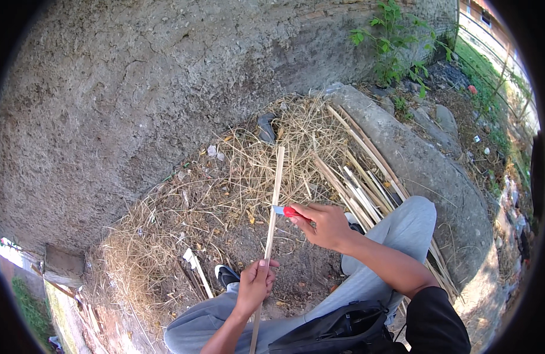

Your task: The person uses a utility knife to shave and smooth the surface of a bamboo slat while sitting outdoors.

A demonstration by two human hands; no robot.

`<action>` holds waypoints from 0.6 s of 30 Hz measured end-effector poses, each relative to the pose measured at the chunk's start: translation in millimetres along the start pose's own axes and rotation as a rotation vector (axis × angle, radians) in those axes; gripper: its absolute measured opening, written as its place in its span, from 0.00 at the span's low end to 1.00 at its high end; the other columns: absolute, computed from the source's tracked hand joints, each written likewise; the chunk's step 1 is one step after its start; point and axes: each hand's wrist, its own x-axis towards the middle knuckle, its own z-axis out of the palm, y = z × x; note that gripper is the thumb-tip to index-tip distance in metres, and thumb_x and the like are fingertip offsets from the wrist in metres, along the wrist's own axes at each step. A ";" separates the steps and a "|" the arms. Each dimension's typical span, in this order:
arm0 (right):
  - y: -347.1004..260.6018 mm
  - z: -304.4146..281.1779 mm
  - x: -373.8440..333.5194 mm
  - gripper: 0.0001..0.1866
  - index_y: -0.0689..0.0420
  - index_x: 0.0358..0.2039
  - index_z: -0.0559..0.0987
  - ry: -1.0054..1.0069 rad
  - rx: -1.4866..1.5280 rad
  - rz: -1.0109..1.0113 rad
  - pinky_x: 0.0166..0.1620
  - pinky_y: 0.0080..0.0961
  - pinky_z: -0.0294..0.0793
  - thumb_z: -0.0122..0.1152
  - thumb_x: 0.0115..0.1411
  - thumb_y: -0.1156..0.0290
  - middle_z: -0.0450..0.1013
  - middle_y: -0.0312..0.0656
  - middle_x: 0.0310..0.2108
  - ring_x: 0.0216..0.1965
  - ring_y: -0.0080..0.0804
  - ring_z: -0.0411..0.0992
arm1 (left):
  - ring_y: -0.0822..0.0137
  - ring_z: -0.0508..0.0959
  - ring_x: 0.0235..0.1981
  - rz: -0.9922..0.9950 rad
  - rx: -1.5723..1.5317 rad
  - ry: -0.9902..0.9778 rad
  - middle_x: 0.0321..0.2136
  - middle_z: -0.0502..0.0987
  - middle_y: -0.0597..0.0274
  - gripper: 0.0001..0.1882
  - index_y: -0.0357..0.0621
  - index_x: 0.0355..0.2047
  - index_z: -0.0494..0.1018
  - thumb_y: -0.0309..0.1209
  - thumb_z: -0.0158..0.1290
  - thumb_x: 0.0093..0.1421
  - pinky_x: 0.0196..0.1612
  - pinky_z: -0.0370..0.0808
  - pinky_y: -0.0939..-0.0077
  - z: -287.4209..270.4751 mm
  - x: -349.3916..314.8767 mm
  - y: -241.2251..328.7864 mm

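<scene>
My left hand (256, 287) is closed around the lower part of a long, pale wooden strip (276, 187), which stretches away from me over the ground. In my right hand (327, 226) is a red-handled utility knife (295, 213), gripped between thumb and fingers. Its short metal blade (278, 209) points left and meets the strip's right edge, or lies just over it, around mid-length. The strip's near end runs down between my legs and out of the picture.
Dry straw shavings (308, 127) cover the ground ahead. More wooden strips (367, 192) lie in a bundle on the right, beside a large stone slab (402, 138). A rough grey wall (148, 88) rises at the back left. A black bag (337, 327) rests on my lap.
</scene>
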 end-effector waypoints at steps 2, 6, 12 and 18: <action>0.9 -1.8 3.3 0.20 0.51 0.52 0.82 -0.015 -0.070 0.004 0.21 0.32 0.72 0.60 0.66 0.54 0.78 0.39 0.24 0.18 0.36 0.74 | 0.82 0.57 0.14 -0.036 -0.053 0.008 0.19 0.60 0.72 0.19 0.36 0.43 0.70 0.41 0.37 0.77 0.15 0.55 0.84 -2.5 -4.0 -1.1; 1.7 -2.3 10.4 0.19 0.51 0.51 0.83 0.013 -0.077 -0.041 0.20 0.31 0.70 0.63 0.64 0.57 0.75 0.37 0.23 0.16 0.34 0.72 | 0.82 0.58 0.14 -0.065 -0.142 -0.006 0.18 0.61 0.73 0.19 0.36 0.39 0.69 0.40 0.37 0.77 0.15 0.58 0.83 -8.2 -6.7 -8.0; -3.1 -3.1 17.1 0.19 0.50 0.51 0.83 -0.011 -0.094 -0.081 0.18 0.33 0.70 0.61 0.65 0.54 0.73 0.36 0.23 0.15 0.35 0.71 | 0.82 0.58 0.14 -0.039 -0.180 -0.025 0.17 0.60 0.74 0.19 0.39 0.36 0.68 0.42 0.37 0.77 0.15 0.57 0.83 -11.9 -8.2 -19.5; -4.4 -1.9 19.6 0.18 0.48 0.49 0.84 -0.032 -0.167 -0.135 0.16 0.32 0.68 0.63 0.64 0.53 0.70 0.34 0.21 0.14 0.32 0.69 | 0.83 0.57 0.15 0.001 -0.129 0.016 0.17 0.59 0.75 0.18 0.42 0.34 0.67 0.41 0.39 0.77 0.16 0.56 0.83 -6.9 -11.4 -26.3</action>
